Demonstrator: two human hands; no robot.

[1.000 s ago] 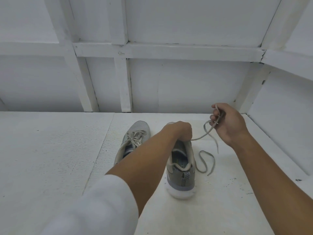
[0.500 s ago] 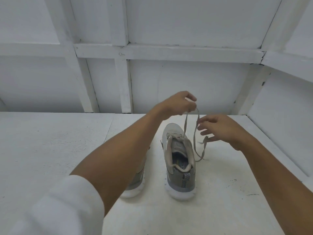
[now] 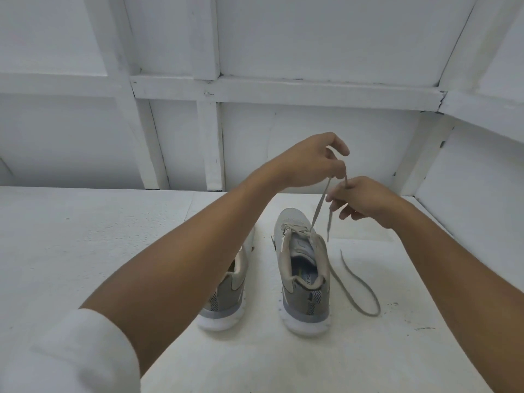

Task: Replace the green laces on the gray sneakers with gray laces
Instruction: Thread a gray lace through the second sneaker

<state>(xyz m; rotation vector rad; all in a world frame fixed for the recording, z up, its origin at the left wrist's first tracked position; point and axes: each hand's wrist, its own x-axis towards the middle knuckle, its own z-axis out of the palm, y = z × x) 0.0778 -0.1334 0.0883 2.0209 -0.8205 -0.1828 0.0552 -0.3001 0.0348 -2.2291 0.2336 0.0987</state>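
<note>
White tabletop (image 3: 85, 236): left sneaker (image 3: 226, 302) beside right sneaker (image 3: 304, 279), center; lace (image 3: 365, 313) loop lying right.

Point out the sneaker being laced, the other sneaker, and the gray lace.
sneaker being laced (image 3: 304, 299), head view, on its heel.
other sneaker (image 3: 226, 296), head view, on its visible heel side.
gray lace (image 3: 377, 312), head view, on the bend of its slack loop.

The left forearm (image 3: 184, 265) hides the left sneaker (image 3: 224, 303), seemingly its whole front.
</note>
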